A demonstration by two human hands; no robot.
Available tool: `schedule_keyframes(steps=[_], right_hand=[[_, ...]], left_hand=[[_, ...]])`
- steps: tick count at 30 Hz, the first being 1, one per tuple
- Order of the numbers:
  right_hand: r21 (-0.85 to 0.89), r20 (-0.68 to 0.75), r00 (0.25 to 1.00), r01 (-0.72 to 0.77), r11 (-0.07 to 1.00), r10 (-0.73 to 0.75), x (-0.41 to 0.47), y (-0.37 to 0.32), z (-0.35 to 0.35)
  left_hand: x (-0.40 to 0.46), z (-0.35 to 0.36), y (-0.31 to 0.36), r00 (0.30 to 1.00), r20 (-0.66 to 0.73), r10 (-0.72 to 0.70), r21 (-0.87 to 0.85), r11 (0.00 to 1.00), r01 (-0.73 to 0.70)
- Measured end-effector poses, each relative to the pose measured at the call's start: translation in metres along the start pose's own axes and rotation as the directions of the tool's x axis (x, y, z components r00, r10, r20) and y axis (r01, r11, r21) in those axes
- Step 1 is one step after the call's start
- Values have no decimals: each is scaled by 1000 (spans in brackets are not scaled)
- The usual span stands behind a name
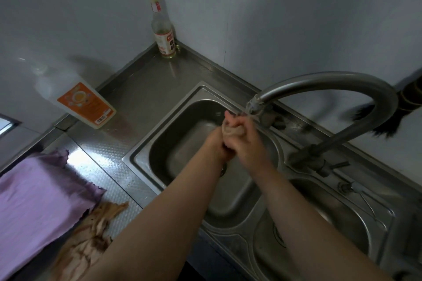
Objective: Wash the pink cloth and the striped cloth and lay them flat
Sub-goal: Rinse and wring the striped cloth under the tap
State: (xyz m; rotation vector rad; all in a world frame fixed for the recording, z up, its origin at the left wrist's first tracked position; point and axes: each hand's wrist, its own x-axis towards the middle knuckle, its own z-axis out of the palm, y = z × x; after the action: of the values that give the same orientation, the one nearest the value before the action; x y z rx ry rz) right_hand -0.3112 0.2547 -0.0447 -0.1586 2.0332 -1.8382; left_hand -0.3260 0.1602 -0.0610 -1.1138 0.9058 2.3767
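Left hand: the left hand (222, 147) is curled around a small wad of beige cloth (231, 131), gripping its lower part over the sink basin.
Right hand: the right hand (245, 141) is clenched over the same wad from the other side, fingers wrapped across it and pressed against the left hand.
Beige cloth: bunched tight between both hands, only a small bulge showing; no pattern can be made out on it.
Faucet: the curved metal faucet (331, 82) arches over from the right, its spout end just above the hands.
Sink: the left basin (182, 143) lies under the hands; a second basin (319, 223) sits beside it to the right.
Pink cloth: the pink cloth (38, 200) lies spread flat on the steel counter (141, 89) left of the sink.
Striped cloth: an orange-and-brown striped cloth (91, 239) lies crumpled beside the pink one, partly beneath its edge and touching the left forearm.
Bottles: a white bottle with an orange label (86, 103) stands against the wall; a clear bottle with a yellow cap (162, 29) stands in the corner.
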Motion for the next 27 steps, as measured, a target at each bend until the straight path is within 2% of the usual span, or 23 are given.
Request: schedule_keyframes(steps=[2, 3, 4, 6, 10, 13, 15, 18, 21, 24, 27], right_hand=[[-184, -33, 994, 99, 978, -107, -1, 2, 11], [-224, -73, 991, 96, 970, -115, 3, 5, 10], [-208, -95, 993, 55, 977, -76, 5, 0, 9], [-91, -103, 994, -33, 995, 24, 9, -5, 7], [-80, -120, 993, 9, 997, -18, 8, -14, 7], [72, -81, 997, -5, 997, 11, 5, -12, 7], [68, -22, 1000, 23, 997, -22, 0, -10, 12], [-46, 1, 997, 83, 996, -83, 2, -10, 17], [-107, -86, 995, 36, 994, -45, 12, -12, 10], [-10, -208, 976, -73, 997, 69, 20, -6, 6], [108, -276, 956, -69, 992, 97, 24, -12, 13]], left_hand=[[-5, 7, -1, 998, 50, 40, -4, 999, -40], [-11, 10, -3, 992, 106, 62, -40, 998, -58], [-15, 13, -5, 985, 144, 98, -81, 993, -87], [-11, 14, -14, 986, 92, 137, -108, 986, -127], [-12, 9, -17, 996, -41, 85, 6, 996, -85], [-17, 4, 5, 1000, -25, -17, -119, 993, 14], [-17, 1, 10, 1000, -18, 2, -102, 995, -4], [-13, 2, 2, 994, 78, 72, -73, 995, -67], [-19, 2, -2, 980, 195, 34, -100, 995, -15], [-21, 0, -3, 959, 283, 1, -102, 994, 29], [-25, 1, 1, 949, 314, 40, -243, 969, 40]])
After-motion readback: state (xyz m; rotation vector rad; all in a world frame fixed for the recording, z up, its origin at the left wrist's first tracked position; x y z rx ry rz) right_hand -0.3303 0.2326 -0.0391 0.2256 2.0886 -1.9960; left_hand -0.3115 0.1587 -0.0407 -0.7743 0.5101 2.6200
